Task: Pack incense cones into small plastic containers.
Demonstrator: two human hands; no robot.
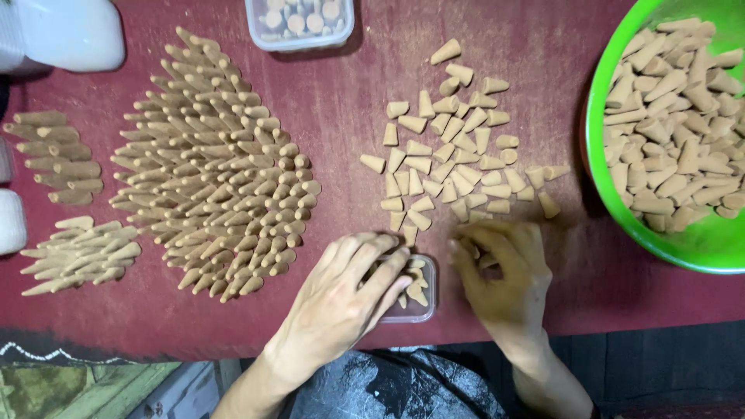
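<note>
— Filling a small clear plastic box (423, 299) with tan cone-shaped incense pieces, by the look of it; box sitting at six o'clock on the dark red cloth-covered surface (341, 101), partly hidden under the left hand (341, 299).

— Left hand doing what?

— Lying flat over the box, fingers spread and released, steadying rather than gripping. A few cones showing inside at the box's right edge.

— And the right hand (504, 271)?

— Curling at the six o'clock edge of the loose scatter of tan cones (450, 155), fingers bunching around a few pieces; clenched lightly, exact count hidden.

— Next move calling for?

— Probably carrying the pinch over to nine o'clock, into the box, needing the left hand lifting clear first.

— Anything else around?

— Big fan-shaped pile of stacked cones (217, 167) at nine o'clock, bright green plastic bowl (613, 225) heaped with cones at three o'clock, second clear box (299, 23) at twelve.
</note>
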